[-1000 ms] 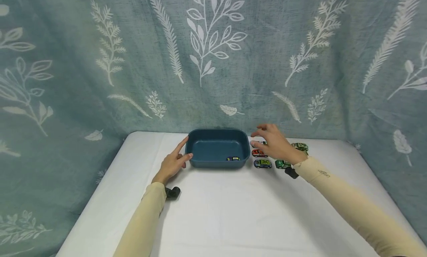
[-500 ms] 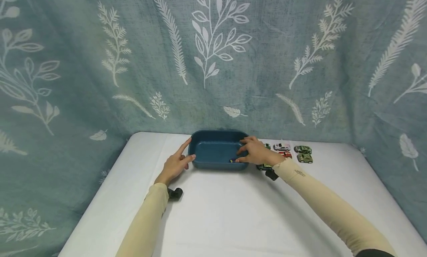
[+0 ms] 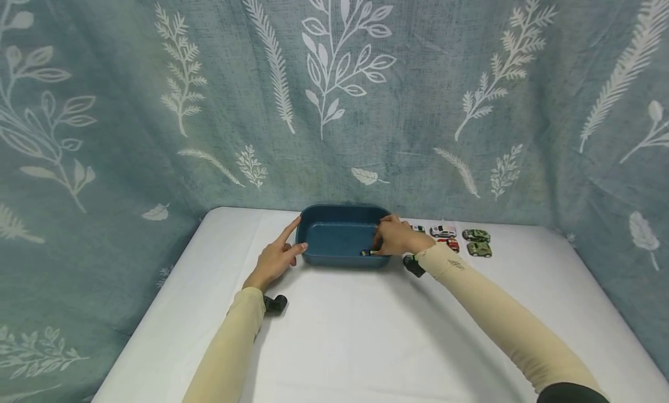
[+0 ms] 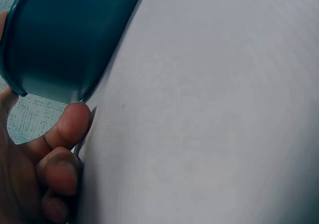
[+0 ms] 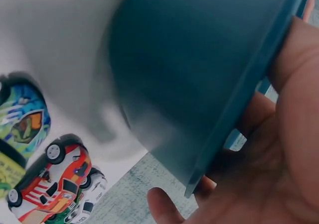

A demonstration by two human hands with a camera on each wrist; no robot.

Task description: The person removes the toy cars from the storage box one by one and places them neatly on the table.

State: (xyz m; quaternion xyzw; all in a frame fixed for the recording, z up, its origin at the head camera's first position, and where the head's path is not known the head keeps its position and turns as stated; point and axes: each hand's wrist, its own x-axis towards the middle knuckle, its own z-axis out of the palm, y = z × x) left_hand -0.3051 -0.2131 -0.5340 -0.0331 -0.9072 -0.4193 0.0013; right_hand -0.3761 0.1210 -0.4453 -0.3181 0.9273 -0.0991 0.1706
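A dark blue rectangular tray (image 3: 334, 238) stands at the back of the white table. My left hand (image 3: 273, 263) is at its left end, with the index finger stretched to the back corner and the thumb touching the front part of the rim. Over the tray's right wall reaches my right hand (image 3: 399, 238), fingers pointing down inside. It pinches a small dark blue and yellow toy car (image 3: 364, 252) on the tray floor near the front right. The fingers partly cover that car, and the tray wall hides it in the right wrist view.
Right of the tray several toy cars sit in rows: a white one (image 3: 443, 231), a red one (image 3: 450, 244), and camouflage-green ones (image 3: 476, 235). A blue-green car (image 5: 22, 117) shows close to the tray in the right wrist view. A patterned curtain (image 3: 334, 159) hangs behind the table.
My right hand has moved left from above the toy cars into the tray, and its fingers have closed in on the blue car. My left hand stays at the tray's left end.
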